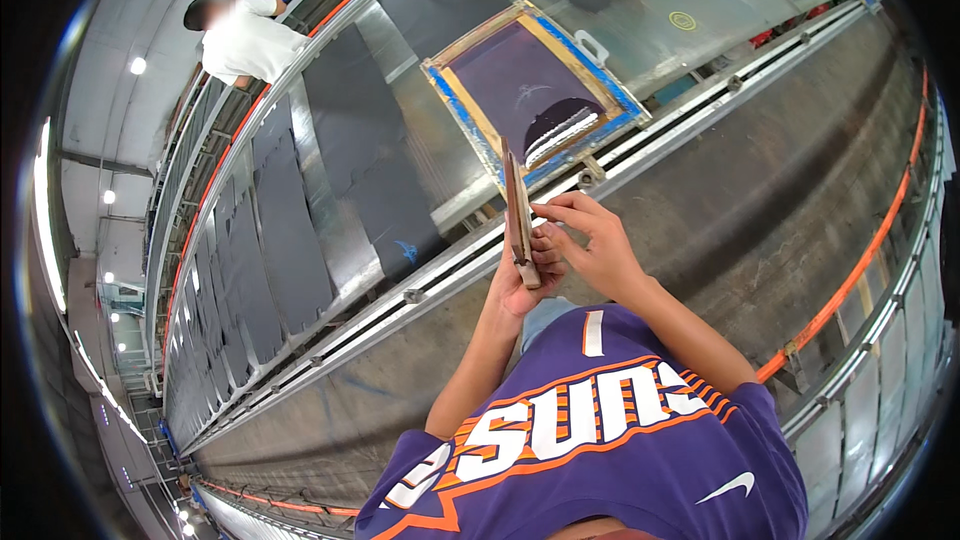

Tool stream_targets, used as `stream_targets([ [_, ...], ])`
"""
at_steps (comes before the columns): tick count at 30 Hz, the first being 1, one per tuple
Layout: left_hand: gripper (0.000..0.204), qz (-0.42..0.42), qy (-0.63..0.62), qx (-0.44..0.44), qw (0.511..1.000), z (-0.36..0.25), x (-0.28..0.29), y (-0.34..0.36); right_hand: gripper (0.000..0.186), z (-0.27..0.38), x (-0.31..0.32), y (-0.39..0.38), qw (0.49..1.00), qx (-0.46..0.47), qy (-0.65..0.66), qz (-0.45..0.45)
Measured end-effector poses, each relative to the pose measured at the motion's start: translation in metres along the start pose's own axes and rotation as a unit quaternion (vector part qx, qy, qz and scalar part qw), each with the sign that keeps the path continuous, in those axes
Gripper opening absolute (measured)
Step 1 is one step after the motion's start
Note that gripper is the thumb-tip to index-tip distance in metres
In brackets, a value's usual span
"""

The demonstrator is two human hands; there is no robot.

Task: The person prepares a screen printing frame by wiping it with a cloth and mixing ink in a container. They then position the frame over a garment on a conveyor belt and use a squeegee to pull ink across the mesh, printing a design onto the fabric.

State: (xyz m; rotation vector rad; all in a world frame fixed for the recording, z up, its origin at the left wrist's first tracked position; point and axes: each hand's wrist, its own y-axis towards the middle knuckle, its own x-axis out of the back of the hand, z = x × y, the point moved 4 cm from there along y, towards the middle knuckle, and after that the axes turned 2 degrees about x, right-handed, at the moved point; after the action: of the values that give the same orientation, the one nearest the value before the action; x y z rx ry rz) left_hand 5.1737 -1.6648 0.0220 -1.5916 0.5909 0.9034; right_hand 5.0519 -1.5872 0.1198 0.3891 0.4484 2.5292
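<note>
A squeegee with a wooden handle stands nearly upright in front of me, seen almost edge-on. My left hand is wrapped round its lower end. My right hand is at the squeegee's right side, fingers apart and bent, with the tips at its edge; whether they touch it is hard to see. Just beyond lies a framed printing screen, its wooden frame edged with blue tape. Dark, glossy ink with white glare pools at the screen's near right corner.
Dark fabric panels lie along the long printing table. A metal rail with stops runs along its near edge. An orange rail is at right. Across the table stands a person in white.
</note>
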Motion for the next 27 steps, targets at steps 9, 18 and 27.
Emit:
stream_targets([
  [9, 0.049, -0.042, 0.219, -0.051, 0.973, 0.030, -0.037, 0.003, 0.024, -0.012, 0.051, -0.022, 0.984, -0.119, 0.114, -0.068],
  [18, 0.047, -0.063, 0.388, -0.274, 0.878, 0.022, -0.084, 0.023, 0.027, -0.033, 0.092, -0.032, 0.957, -0.200, 0.160, -0.136],
  [27, 0.051, -0.072, 0.367, -0.216, 0.902, 0.018, -0.097, 0.027, 0.021, -0.026, 0.093, -0.015, 0.978, -0.136, 0.096, -0.125],
])
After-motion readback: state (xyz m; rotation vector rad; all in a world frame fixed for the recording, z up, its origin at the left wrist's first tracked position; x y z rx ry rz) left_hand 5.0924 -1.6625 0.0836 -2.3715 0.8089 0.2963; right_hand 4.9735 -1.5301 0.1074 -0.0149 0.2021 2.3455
